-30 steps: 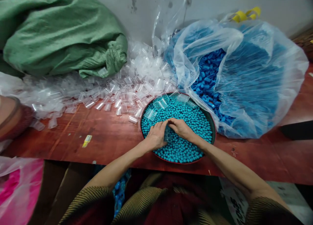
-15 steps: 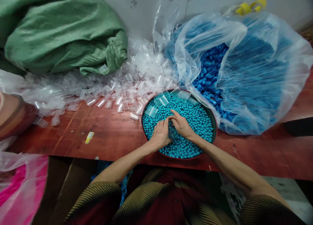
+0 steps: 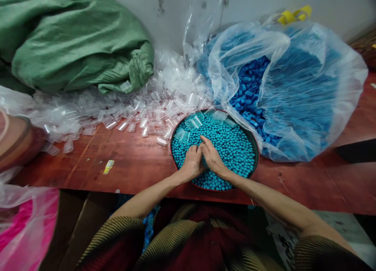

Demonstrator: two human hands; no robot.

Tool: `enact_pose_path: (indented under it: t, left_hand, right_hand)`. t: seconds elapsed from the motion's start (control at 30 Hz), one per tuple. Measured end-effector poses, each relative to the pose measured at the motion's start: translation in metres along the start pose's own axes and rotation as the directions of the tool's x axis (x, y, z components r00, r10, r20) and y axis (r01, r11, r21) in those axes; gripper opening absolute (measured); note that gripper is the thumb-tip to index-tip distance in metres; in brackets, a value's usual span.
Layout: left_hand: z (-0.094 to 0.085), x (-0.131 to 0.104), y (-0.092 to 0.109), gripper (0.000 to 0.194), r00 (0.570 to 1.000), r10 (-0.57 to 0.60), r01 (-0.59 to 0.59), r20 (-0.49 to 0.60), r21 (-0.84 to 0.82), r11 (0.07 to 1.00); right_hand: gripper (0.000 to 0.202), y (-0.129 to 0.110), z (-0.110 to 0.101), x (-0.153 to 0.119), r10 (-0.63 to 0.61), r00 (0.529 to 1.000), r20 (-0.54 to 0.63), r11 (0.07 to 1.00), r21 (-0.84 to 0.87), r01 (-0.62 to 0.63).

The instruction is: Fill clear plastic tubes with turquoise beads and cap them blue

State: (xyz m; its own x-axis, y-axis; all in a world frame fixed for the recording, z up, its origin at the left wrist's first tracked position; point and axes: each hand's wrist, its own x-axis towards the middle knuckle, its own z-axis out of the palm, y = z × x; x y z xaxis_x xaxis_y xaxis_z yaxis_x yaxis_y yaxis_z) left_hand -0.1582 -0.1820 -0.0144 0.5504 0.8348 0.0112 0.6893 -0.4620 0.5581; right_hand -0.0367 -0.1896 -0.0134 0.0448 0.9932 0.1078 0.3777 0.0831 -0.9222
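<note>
Where the two hands meet, a clear piece (image 3: pixel 205 162) sits between them, mostly hidden, low over the near half of a round basin (image 3: pixel 257 153) of turquoise beads (image 3: pixel 236 147). Left hand (image 3: pixel 192 161): grip closed on the clear piece, fingers curled. Right hand (image 3: pixel 213 157): fingers fairly straight, tips against the left hand; cannot tell if its grip holds anything. A few loose clear pieces (image 3: pixel 194 123) lie on the beads by the far rim. Basin stands on a reddish tabletop (image 3: pixel 141 161). Beyond it and to the left, heap of clear pieces (image 3: pixel 141 110), green sack (image 3: pixel 79 43) over its back part. Right of the basin, touching its rim, translucent bag (image 3: pixel 305 94), mouth open on blue parts (image 3: pixel 249 86). Far left, pinkish tub (image 3: pixel 17 141). Small yellow-and-white label (image 3: pixel 108 167) on the tabletop, left of the basin.
</note>
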Motion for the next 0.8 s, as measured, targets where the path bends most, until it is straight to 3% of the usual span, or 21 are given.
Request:
enact_pose_path:
  t: [0.07,0.13,0.17,0.23,0.3,0.5,0.6,0.67,0.73,0.8]
  left_hand:
    - [-0.006,-0.009,-0.002,0.072,0.996,-0.008,0.015,-0.091,0.080,0.997]
    - [-0.015,-0.018,-0.008,0.075,0.988,-0.023,0.046,-0.154,0.147,0.988]
    - [-0.019,-0.023,-0.012,0.075,0.986,-0.031,0.060,-0.164,0.169,0.984]
    - [-0.027,-0.029,-0.021,0.073,0.988,-0.048,0.079,-0.149,0.210,0.975]
    - [-0.032,-0.030,-0.028,0.071,0.992,-0.055,0.082,-0.113,0.255,0.963]
    - [-0.030,-0.014,-0.026,0.074,0.991,-0.136,0.130,-0.002,0.305,0.943]
    - [-0.028,-0.003,-0.018,0.076,0.976,-0.214,0.200,0.026,0.263,0.944]
    - [-0.027,0.004,-0.013,0.077,0.970,-0.233,0.212,0.066,0.229,0.950]
    - [-0.028,0.010,-0.010,0.080,0.964,-0.239,0.212,0.113,0.211,0.954]
    - [-0.028,0.015,-0.008,0.080,0.957,-0.251,0.219,0.143,0.209,0.953]
  right_hand:
    - [0.036,0.002,-0.010,0.000,-0.043,0.998,-0.037,0.997,-0.059,0.041]
    - [0.030,0.007,-0.017,-0.005,-0.143,0.986,0.090,0.972,-0.177,0.157]
    - [0.026,0.010,-0.019,-0.009,-0.210,0.953,0.219,0.936,-0.236,0.260]
    - [0.018,0.016,-0.017,-0.016,-0.318,0.819,0.477,0.819,-0.297,0.491]
    - [0.019,0.022,-0.010,-0.019,-0.369,0.710,0.599,0.697,-0.327,0.638]
    - [0.021,0.033,-0.004,0.006,-0.351,0.636,0.687,0.475,-0.454,0.753]
    - [0.021,0.034,-0.015,0.015,-0.372,0.669,0.643,0.463,-0.497,0.734]
    - [0.023,0.035,-0.026,0.016,-0.406,0.752,0.520,0.527,-0.539,0.657]
    - [0.028,0.040,-0.040,0.018,-0.411,0.862,0.296,0.637,-0.583,0.504]
    - [0.032,0.051,-0.055,0.021,-0.352,0.936,0.021,0.750,-0.591,0.296]
